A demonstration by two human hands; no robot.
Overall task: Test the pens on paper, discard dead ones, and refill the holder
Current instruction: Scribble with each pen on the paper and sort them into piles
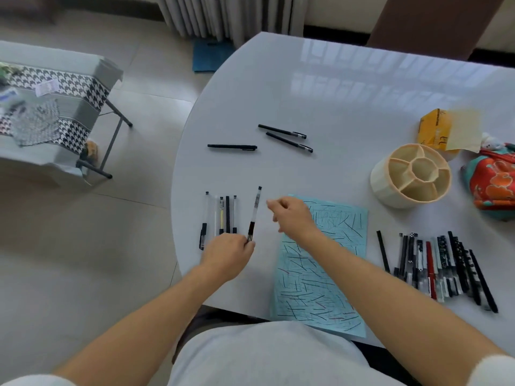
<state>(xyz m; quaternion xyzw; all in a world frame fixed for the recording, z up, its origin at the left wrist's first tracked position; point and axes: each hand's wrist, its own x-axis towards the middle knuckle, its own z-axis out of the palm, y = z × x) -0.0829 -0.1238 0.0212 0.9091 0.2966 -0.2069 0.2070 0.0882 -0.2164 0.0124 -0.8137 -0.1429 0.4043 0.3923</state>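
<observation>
White rounded worktop [348, 107]; on it scribbled blue paper [320, 274], empty cream holder [411, 175], three black pens [284, 139] at far side, pen row [220, 218] left, pen pile [437, 268] right, yellow box [437, 129], red cloth bundle [493, 182].

We look down on a pale tiled floor [83, 218]. Upper left, a side table [55, 112] under houndstooth cloth. Top centre, grey curtains [228, 15] hang over a blue mat [209, 57]. Window light gleams on the white tabletop [334, 93].

One wide-angle head view looks steeply down and forward from just above the seated person's lap, close over the near edge of the table [320, 101]; its far-left margin seems blurred.
</observation>
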